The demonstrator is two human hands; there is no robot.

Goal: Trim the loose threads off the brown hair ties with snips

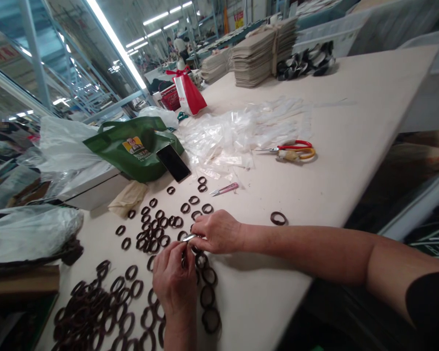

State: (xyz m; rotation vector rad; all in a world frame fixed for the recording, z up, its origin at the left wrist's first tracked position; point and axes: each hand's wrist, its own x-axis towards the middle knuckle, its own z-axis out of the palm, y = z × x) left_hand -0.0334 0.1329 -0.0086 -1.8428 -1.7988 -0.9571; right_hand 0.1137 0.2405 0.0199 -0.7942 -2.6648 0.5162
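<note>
My right hand (pixel 216 232) is closed around a small metal tool whose shiny tip (pixel 189 237) points left. My left hand (pixel 174 282) is closed in a pinch on a dark brown ring (pixel 184 258) held just under that tip. Both hands hover over the beige table (pixel 314 185), among several dark rings spread out (pixel 157 229) and heaped at the lower left (pixel 95 312). One ring (pixel 278 218) lies alone to the right of my right wrist.
Pink snips (pixel 225 189), red-handled scissors (pixel 292 150), a pile of clear plastic bags (pixel 237 129), a black phone (pixel 173 163) on a green bag (pixel 131 146), a red bag (pixel 189 92) and stacked cardboard (pixel 263 53) lie further back. The table edge runs along the right.
</note>
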